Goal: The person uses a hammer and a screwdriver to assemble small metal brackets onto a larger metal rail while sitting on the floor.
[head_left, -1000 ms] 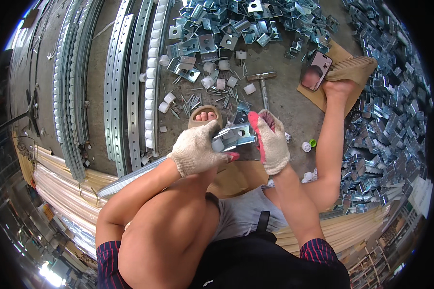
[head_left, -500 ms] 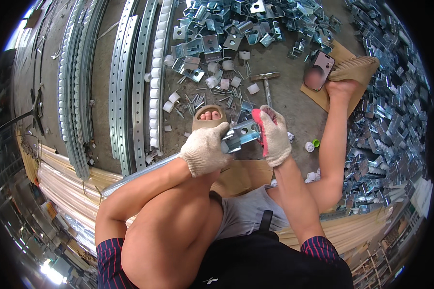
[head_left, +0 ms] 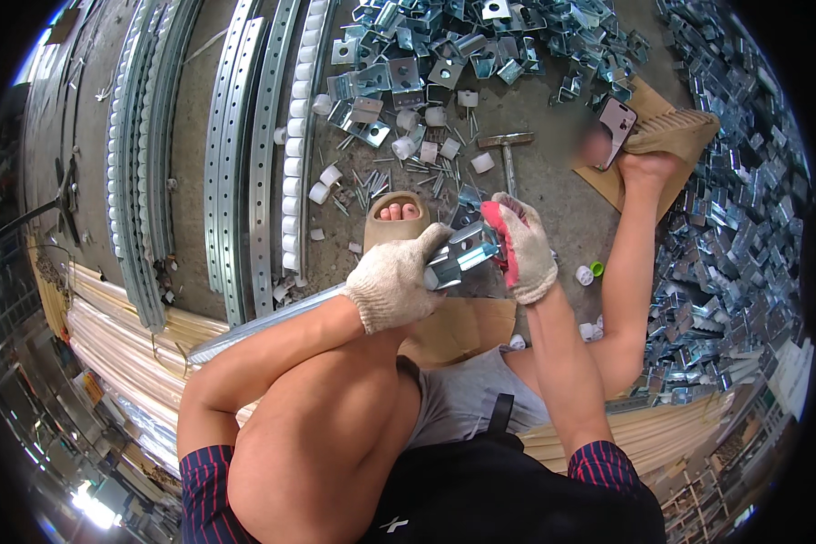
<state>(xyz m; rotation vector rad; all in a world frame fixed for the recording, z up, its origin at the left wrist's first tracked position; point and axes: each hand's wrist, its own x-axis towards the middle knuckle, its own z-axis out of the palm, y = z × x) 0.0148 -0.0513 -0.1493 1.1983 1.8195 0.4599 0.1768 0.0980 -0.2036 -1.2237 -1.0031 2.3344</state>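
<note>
Both of my hands wear off-white knit gloves. My left hand (head_left: 394, 283) is closed around the front end of a long galvanized metal rail (head_left: 272, 319), which runs back to the lower left under my forearm. A shiny metal bracket (head_left: 473, 247) with a round hole sits at that end of the rail, just past the left fingers. My right hand (head_left: 524, 249), its glove red on the palm side, pinches at the bracket's right side. Its fingertips are partly hidden, so I cannot tell if a small part is also in them.
Beyond my hands lie a hammer (head_left: 508, 159), loose pins (head_left: 372, 186) and white rollers (head_left: 482, 162). Brackets are heaped (head_left: 399, 77) at the far side and in a larger pile (head_left: 725, 254) at right. Metal rails (head_left: 236, 163) lie at left. A phone (head_left: 615, 131) rests by my right foot.
My hands, with the rail end and bracket, have shifted slightly to the right in the picture. The bracket appears a little more tilted, its right end higher. Both hands keep their hold.
</note>
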